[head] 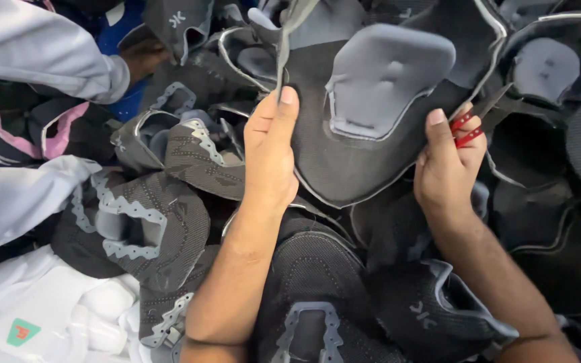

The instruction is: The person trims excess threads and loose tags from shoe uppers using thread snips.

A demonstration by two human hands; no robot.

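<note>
Head view: left hand fingers curled round the left edge of a dark grey knit shoe upper, thumb flat on its face, pointing up; firm grip on the fabric edge. Right hand fingers closed narrow on small red-handled snips, thumb over the red handles, dark blades angled up-right, just off the upper's right edge; the same hand's fingers also seem to pinch that edge, hard to tell. The upper is held up between both hands, centre-top of frame, inner side showing a lighter grey padded tongue piece with pale stitched outline. Both forearms come in from the bottom edge. Underneath and all around, a heap of more uppers, dark grey and black knit, some with light grey zigzag trim, overlapping every way. Lower left, white plastic bags, one with a small green and red label. Upper left, another person's grey sleeve with a hand resting on the heap, well apart from the held upper. Pink-trimmed dark pieces at left edge.
</note>
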